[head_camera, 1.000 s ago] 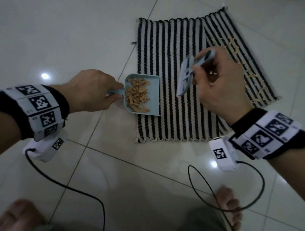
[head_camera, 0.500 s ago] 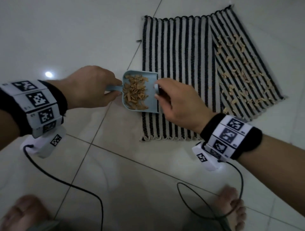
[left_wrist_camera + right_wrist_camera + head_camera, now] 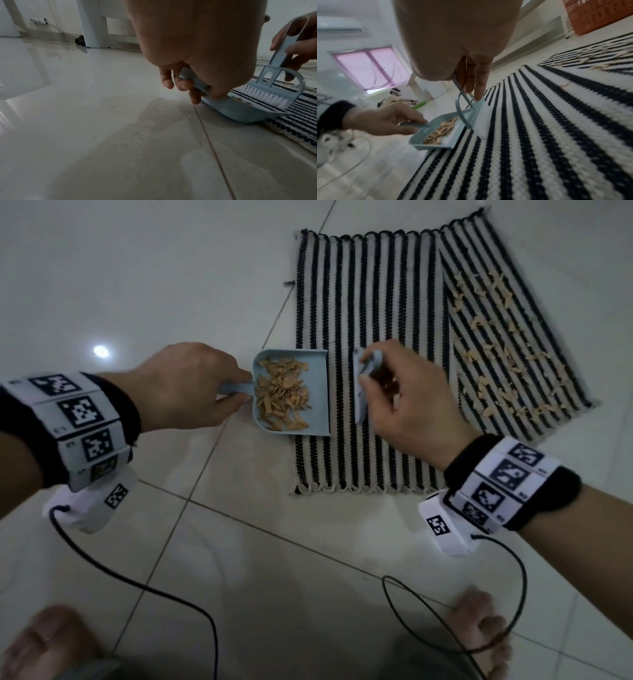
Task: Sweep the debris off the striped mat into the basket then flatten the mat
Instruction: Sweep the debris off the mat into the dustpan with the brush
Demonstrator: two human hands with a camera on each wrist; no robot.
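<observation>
A black-and-white striped mat (image 3: 370, 313) lies on the tiled floor, its right part folded over and strewn with tan debris (image 3: 507, 364). My left hand (image 3: 185, 388) grips the handle of a light-blue dustpan (image 3: 318, 371) that holds a heap of tan chips (image 3: 282, 395) and rests at the mat's left edge. My right hand (image 3: 400, 398) holds a light-blue brush (image 3: 364, 378) by its handle, just right of the pan's mouth. In the left wrist view the brush (image 3: 274, 93) has white bristles down at the pan's lip (image 3: 240, 111). The right wrist view shows the same brush (image 3: 476, 115) beside the pan (image 3: 436, 135).
Bare feet (image 3: 479, 631) and black wrist cables (image 3: 452, 611) lie near the bottom of the head view. An orange basket (image 3: 594, 14) stands on the floor beyond the mat. A white furniture leg (image 3: 92, 27) and wall socket are far left.
My right hand swung the brush left to the pan's mouth, then drew back slightly right. The dustpan and my left hand stayed put.
</observation>
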